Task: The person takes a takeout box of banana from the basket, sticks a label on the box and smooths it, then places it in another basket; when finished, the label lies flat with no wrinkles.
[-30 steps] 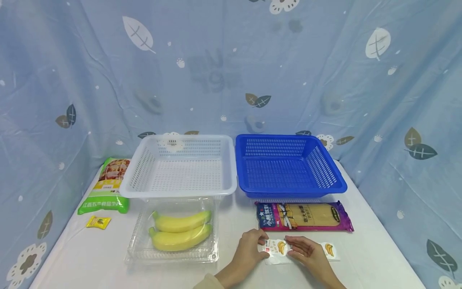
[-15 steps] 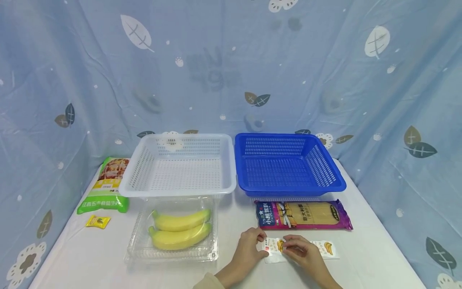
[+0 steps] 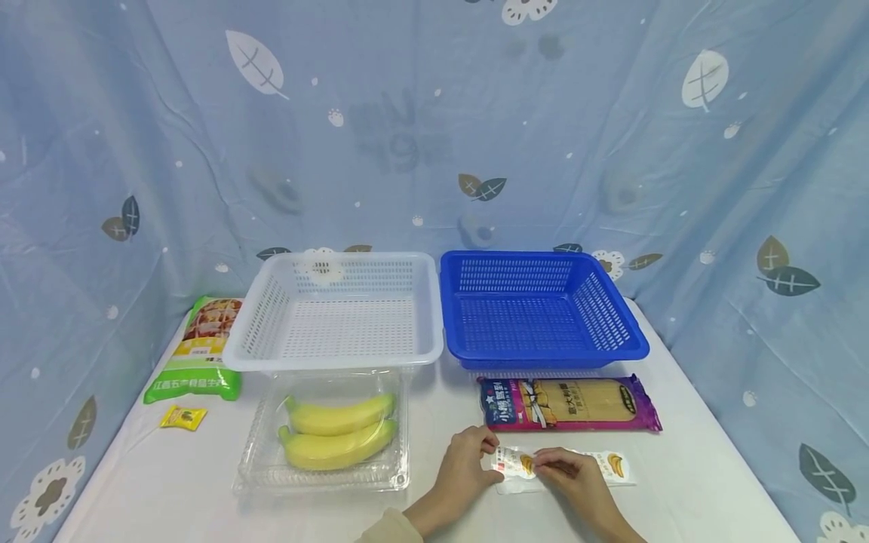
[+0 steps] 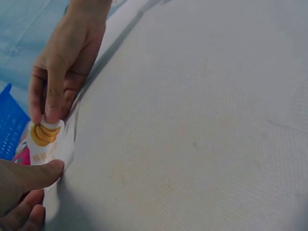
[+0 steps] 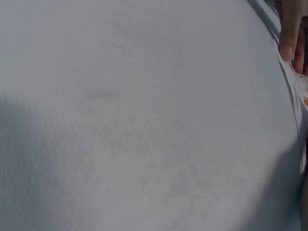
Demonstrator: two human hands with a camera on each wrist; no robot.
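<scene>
A white strip of banana stickers (image 3: 512,458) lies on the table, printed with yellow bananas. My left hand (image 3: 463,469) holds its left end, thumb on the near side and fingers on the far side. At the middle of the strip, my right hand (image 3: 575,480) pinches the edge of a banana sticker (image 4: 44,135) between thumb and index finger. In the left wrist view the right thumb and fingertip meet at that sticker's edge. Whether the sticker has lifted off its backing is hard to tell. The right wrist view shows mostly white cloth, with the left thumb (image 5: 288,41) at the upper right.
Behind the strip lies a pack of spaghetti (image 3: 577,403). A white basket (image 3: 333,364) and a blue basket (image 3: 543,354) stand at the back. To the left are a clear plastic box (image 3: 254,460) with two bananas (image 3: 339,445), a green food bag (image 3: 197,362) and a small yellow packet (image 3: 183,417).
The right fingertips have shifted slightly left, onto the banana picture, and drawn together at the sticker's edge. My left hand has stayed at the strip's left end.
</scene>
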